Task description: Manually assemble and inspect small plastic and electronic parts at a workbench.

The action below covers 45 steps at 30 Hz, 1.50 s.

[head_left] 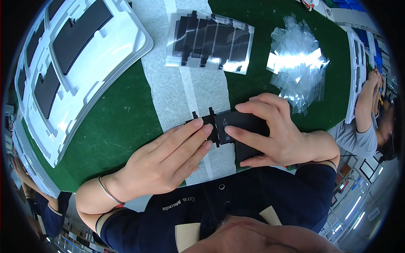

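A flat black rectangular part (244,122) lies on a grey strip of sheet (177,97) over the green mat. My right hand (278,135) covers it from the right, with thumb and fingers gripping its edges. My left hand (168,160) comes in from the left, fingers laid flat, their tips pressing on the black tabbed piece (207,119) at the part's left end. A thin bracelet rings my left wrist.
A white moulded tray (126,42) holding black panels lies at the upper left, on a stack. A clear sheet with several black strips (211,40) sits at top centre. A heap of clear film scraps (297,63) lies at the upper right. Another person's arms (367,101) rest at the right.
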Each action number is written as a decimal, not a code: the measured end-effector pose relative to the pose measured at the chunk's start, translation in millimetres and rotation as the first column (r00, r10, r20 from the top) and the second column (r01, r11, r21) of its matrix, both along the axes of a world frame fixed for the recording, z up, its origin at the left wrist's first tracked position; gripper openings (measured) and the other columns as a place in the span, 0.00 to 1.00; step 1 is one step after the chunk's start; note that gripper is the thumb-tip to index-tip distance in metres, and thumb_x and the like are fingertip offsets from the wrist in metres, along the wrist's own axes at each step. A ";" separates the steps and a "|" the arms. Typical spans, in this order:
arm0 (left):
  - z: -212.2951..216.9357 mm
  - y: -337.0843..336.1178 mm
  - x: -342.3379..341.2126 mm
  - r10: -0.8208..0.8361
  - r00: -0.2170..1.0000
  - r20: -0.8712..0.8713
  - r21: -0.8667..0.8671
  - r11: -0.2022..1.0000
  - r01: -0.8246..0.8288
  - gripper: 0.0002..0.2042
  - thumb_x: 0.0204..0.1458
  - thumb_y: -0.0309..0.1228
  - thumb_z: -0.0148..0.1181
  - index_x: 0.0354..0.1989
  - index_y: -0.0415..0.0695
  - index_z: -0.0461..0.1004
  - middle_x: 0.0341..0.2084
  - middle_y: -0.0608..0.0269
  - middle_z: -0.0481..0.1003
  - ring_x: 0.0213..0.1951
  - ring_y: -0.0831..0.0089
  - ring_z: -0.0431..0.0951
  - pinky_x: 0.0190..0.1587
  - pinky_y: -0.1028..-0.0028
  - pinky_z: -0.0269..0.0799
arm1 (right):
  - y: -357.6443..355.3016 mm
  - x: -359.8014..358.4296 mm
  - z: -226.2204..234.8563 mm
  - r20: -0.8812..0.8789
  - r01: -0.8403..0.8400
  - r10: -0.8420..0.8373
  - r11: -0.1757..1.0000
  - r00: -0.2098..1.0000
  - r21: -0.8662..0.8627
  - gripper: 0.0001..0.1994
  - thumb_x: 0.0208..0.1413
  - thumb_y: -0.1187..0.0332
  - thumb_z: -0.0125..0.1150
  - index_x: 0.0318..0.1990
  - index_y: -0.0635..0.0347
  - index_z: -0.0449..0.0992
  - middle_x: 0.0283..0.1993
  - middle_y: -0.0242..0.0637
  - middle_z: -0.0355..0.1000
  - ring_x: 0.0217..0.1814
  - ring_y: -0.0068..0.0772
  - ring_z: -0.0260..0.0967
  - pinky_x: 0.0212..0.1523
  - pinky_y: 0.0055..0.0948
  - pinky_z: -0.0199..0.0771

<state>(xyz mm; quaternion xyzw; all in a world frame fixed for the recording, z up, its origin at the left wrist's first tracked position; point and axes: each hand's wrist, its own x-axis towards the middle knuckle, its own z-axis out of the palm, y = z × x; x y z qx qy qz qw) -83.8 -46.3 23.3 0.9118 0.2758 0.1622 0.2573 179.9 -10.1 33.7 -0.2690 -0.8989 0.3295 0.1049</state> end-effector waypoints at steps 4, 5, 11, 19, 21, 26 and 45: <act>-0.6 -1.3 0.0 0.010 1.000 -0.005 0.003 1.000 -0.010 0.19 0.36 0.28 0.60 0.40 0.34 0.73 0.48 0.47 0.69 0.52 0.55 0.68 0.51 0.66 0.71 | -1.2 -2.9 -1.0 0.018 -0.006 0.006 1.000 1.000 -0.004 0.41 0.15 0.58 0.72 0.50 0.55 0.72 0.55 0.47 0.59 0.52 0.47 0.55 0.46 0.42 0.61; 0.7 -1.5 0.7 0.018 1.000 -0.006 -0.006 1.000 -0.018 0.17 0.38 0.27 0.57 0.40 0.33 0.74 0.48 0.47 0.69 0.53 0.55 0.68 0.51 0.67 0.71 | -1.0 -3.1 -1.2 0.023 -0.004 0.004 1.000 1.000 -0.001 0.41 0.15 0.58 0.72 0.50 0.55 0.72 0.55 0.47 0.59 0.52 0.47 0.55 0.45 0.42 0.61; -1.8 -1.3 -1.0 -0.006 1.000 -0.021 0.022 1.000 0.006 0.21 0.35 0.29 0.62 0.41 0.35 0.73 0.48 0.48 0.68 0.52 0.54 0.68 0.51 0.66 0.71 | -1.1 -3.6 -0.5 0.027 -0.011 0.011 1.000 1.000 -0.001 0.41 0.16 0.57 0.72 0.50 0.55 0.72 0.55 0.47 0.59 0.52 0.46 0.55 0.44 0.40 0.62; -1.7 -0.7 -1.1 -0.010 1.000 -0.024 0.024 1.000 0.011 0.21 0.35 0.30 0.61 0.41 0.35 0.73 0.48 0.48 0.68 0.52 0.54 0.68 0.51 0.66 0.71 | -0.6 -3.2 -0.6 0.029 -0.012 0.012 1.000 1.000 0.007 0.41 0.16 0.57 0.71 0.50 0.55 0.72 0.55 0.46 0.60 0.51 0.46 0.56 0.44 0.39 0.63; -1.6 -0.6 -1.1 -0.010 1.000 -0.020 0.021 1.000 0.011 0.21 0.35 0.30 0.61 0.41 0.35 0.73 0.48 0.48 0.68 0.52 0.54 0.68 0.51 0.66 0.71 | -0.5 -3.5 -0.6 0.029 -0.013 0.012 1.000 1.000 0.011 0.41 0.16 0.57 0.71 0.50 0.55 0.72 0.55 0.46 0.60 0.51 0.45 0.56 0.43 0.39 0.63; -0.3 0.1 -0.6 -0.010 1.000 -0.028 0.013 1.000 0.010 0.21 0.34 0.30 0.61 0.41 0.35 0.73 0.48 0.48 0.69 0.52 0.54 0.68 0.51 0.66 0.71 | -0.2 -3.8 -0.9 0.025 -0.011 0.011 1.000 1.000 0.015 0.41 0.15 0.57 0.71 0.50 0.55 0.72 0.55 0.46 0.60 0.51 0.45 0.56 0.43 0.37 0.63; -4.0 -1.4 -1.2 -0.007 1.000 -0.005 0.023 1.000 0.007 0.21 0.33 0.28 0.61 0.41 0.34 0.74 0.48 0.46 0.68 0.52 0.54 0.68 0.50 0.65 0.72 | 3.9 -3.0 1.2 0.098 -0.097 0.091 0.993 0.991 0.060 0.30 0.37 0.49 0.64 0.47 0.58 0.74 0.53 0.51 0.59 0.50 0.49 0.55 0.47 0.42 0.62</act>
